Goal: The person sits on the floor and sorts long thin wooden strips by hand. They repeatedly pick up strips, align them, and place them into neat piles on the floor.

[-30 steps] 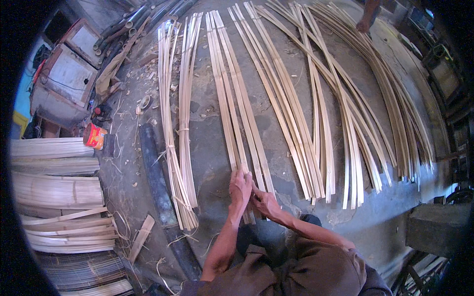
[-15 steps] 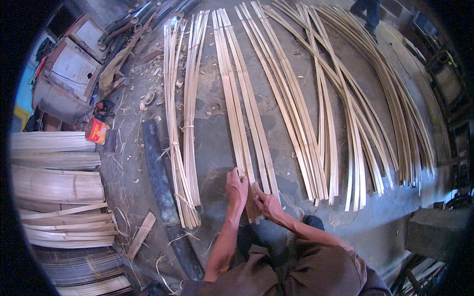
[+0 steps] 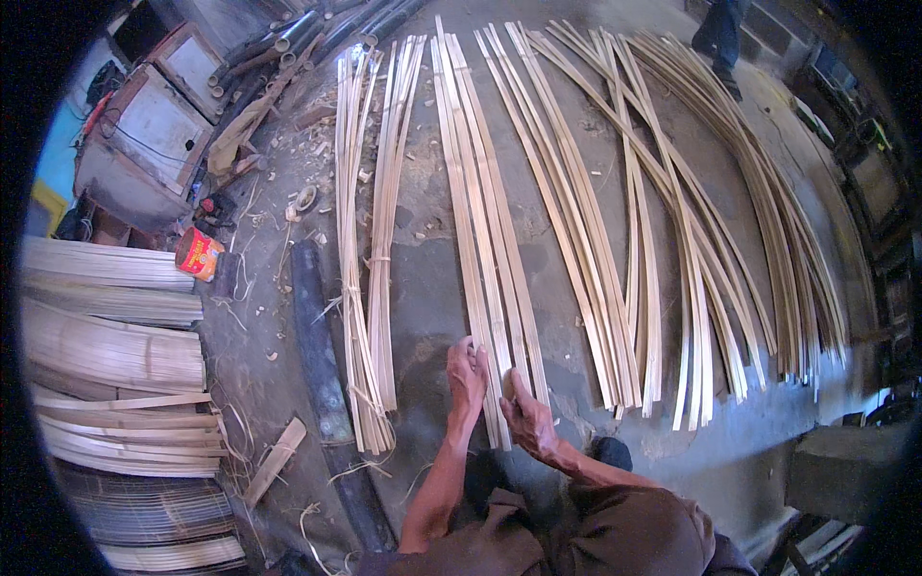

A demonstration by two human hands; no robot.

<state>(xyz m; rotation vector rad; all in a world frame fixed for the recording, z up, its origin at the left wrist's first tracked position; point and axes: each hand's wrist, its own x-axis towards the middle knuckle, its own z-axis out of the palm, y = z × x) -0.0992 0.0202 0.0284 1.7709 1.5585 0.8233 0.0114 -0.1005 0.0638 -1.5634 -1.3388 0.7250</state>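
Note:
A bundle of long, pale bamboo strips (image 3: 490, 230) runs away from me along the floor, its near ends between my hands. My left hand (image 3: 466, 379) is closed at the left edge of these strips, fingers curled against them. To the right, my right hand (image 3: 530, 422) rests against the strips with its fingers apart, the thumb side up. A narrow group of strips passes between both hands toward my knees. The undersides of my fingers are hidden.
Tied strip bundles (image 3: 368, 259) lie to the left, beside a dark pole (image 3: 317, 336). More loose strips (image 3: 576, 240) and crossed strips (image 3: 663, 182) spread right. Stacked slats (image 3: 115, 346) and a red tin (image 3: 198, 254) stand far left. A person's leg (image 3: 718, 38) shows at the back.
Both hands have come slightly nearer to me along the strips. My right hand's fingers have loosened from a pinch and spread. The view has shifted a little.

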